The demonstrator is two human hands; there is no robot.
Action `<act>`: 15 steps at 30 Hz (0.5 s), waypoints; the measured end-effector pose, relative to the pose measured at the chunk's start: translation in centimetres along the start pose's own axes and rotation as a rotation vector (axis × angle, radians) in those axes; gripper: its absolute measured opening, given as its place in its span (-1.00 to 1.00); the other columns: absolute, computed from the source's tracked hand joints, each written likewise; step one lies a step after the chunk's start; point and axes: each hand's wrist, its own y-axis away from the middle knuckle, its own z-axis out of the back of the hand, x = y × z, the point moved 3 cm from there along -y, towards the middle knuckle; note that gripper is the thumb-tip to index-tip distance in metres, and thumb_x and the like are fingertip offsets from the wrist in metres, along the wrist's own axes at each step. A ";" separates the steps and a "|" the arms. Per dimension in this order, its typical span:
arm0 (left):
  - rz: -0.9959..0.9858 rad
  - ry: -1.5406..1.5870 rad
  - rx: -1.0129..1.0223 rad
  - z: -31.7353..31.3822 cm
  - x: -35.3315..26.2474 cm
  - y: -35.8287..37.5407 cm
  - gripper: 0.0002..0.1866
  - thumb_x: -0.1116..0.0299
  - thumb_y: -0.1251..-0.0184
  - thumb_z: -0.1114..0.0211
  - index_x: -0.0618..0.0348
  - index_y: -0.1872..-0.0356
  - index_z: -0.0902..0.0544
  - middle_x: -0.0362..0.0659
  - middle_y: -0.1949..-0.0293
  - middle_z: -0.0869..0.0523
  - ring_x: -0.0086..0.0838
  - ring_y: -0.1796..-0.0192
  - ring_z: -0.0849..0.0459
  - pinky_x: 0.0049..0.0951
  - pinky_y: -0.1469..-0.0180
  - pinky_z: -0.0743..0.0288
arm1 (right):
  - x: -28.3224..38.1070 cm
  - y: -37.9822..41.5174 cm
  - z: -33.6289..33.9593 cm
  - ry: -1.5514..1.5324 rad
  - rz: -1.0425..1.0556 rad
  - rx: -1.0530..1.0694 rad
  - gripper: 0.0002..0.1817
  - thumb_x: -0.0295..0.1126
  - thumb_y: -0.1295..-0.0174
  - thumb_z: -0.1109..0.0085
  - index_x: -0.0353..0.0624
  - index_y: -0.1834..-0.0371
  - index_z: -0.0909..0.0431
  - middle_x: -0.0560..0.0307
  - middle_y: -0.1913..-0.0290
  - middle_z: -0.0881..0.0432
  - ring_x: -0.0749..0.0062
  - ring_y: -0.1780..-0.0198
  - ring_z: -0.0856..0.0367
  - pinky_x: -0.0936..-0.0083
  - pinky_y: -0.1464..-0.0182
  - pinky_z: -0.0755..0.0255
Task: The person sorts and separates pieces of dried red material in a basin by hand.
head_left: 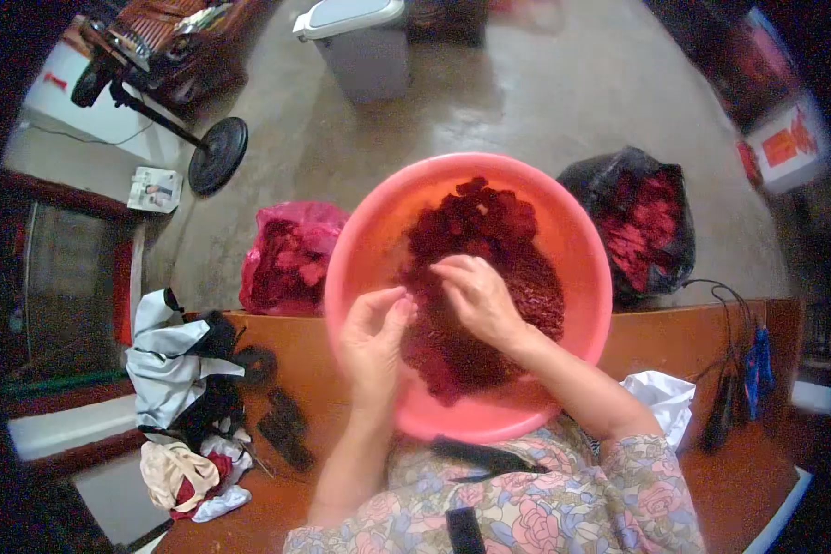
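Note:
A large pink basin (589, 277) rests at my lap, holding a heap of dark red pieces (499, 342), loose and crumbly at the right side. Over the left part of the heap is my left hand (376, 337), thumb and fingertips pinched together; anything between them is too small to make out. My right hand (475, 295) is above the middle of the heap, its fingers bent and pointing left, with the fingertips partly hidden. A small gap separates the two hands.
A pink bag (295, 254) of red pieces stands left of the basin, a black bag (642, 222) of similar pieces right. Clothes (171, 369) lie on the wooden bench (286, 346) at left. Further off are a grey bin (365, 60) and a fan with a round base (219, 155).

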 end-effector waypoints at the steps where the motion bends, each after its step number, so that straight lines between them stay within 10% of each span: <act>1: 0.007 0.007 -0.008 -0.1 -0.1 0.1 -0.85 0.50 -0.28 -0.28 0.27 0.15 -0.62 -0.12 0.24 -0.69 -0.47 0.22 -0.68 -0.47 0.10 -0.62 | 0.1 0.0 0.2 -0.025 0.001 -0.011 -0.71 -0.51 -0.12 -0.12 -0.16 0.05 -0.59 -0.08 -0.01 -0.56 0.04 0.05 -0.51 0.25 -0.05 -0.42; 15: -0.042 -0.047 -0.003 0.5 0.4 -0.2 -0.86 0.51 -0.28 -0.27 0.24 0.16 -0.63 -0.13 0.17 -0.68 -0.49 0.16 -0.66 -0.50 0.08 -0.60 | 0.8 0.1 -0.4 0.003 0.057 0.049 -0.76 -0.56 -0.08 -0.10 -0.23 0.16 -0.62 -0.04 0.00 -0.56 0.08 0.04 -0.50 0.30 -0.06 -0.42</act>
